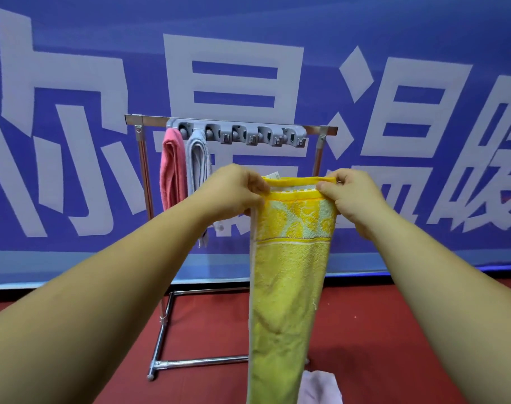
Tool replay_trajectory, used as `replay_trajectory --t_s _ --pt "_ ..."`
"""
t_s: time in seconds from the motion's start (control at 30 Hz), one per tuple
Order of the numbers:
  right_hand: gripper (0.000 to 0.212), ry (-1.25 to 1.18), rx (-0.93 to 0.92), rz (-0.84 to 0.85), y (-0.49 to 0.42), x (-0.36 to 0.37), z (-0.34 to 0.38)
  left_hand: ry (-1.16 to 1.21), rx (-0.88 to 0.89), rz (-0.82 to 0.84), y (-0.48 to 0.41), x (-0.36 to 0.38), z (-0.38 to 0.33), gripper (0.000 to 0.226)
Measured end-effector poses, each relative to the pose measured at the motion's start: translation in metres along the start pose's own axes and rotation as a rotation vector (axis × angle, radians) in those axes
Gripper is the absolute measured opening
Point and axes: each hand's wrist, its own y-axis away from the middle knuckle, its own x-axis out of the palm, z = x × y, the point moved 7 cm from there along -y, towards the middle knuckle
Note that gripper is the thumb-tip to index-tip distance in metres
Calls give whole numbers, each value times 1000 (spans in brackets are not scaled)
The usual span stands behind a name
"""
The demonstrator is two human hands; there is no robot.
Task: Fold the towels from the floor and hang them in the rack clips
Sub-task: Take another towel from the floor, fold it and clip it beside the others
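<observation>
Behind, across the whole backdrop, a blue banner (73, 68) with large white characters; below it, red floor (365, 330). Against the banner, standing on the floor, a chrome rack (145, 170). In front of the rack's right half, held up and hanging straight down past the bottom of the view, a yellow towel (286, 287), folded lengthwise into a narrow band. Along the rack's top bar, a grey clip strip (248, 135). Hung from the strip's left end, a folded pink towel (172, 170) and, just beside it on the right, a folded grey towel (197, 161). Pinching the yellow towel's top hem, left hand (233, 191) at the left corner and right hand (353, 196) at the right corner, thumbs on the near side. On the floor at the bottom edge, just right of the yellow towel, a pale pink cloth (318, 387). Poking up behind the hem near the left hand, a small white tag (273, 175).
</observation>
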Motion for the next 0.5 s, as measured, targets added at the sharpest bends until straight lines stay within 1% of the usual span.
replay_trajectory --t_s 0.07,0.17,0.23,0.3,0.4,0.5 --pt "15 50 2 -57 2 5 -1 -101 13 -10 -1 9 -6 36" --pt "18 80 6 -117 6 8 -2 -152 5 -44 -1 14 -11 39" --pt "17 89 1 -145 8 8 -2 -184 -6 -71 0 15 -12 42" --pt "14 86 -11 -155 9 9 -2 -211 -13 -90 -1 17 -12 43" --pt "13 144 -55 -149 12 11 3 -244 -4 -126 -3 19 -11 44" --pt "13 207 -125 -167 16 9 10 -223 60 -186 -3 21 -12 45"
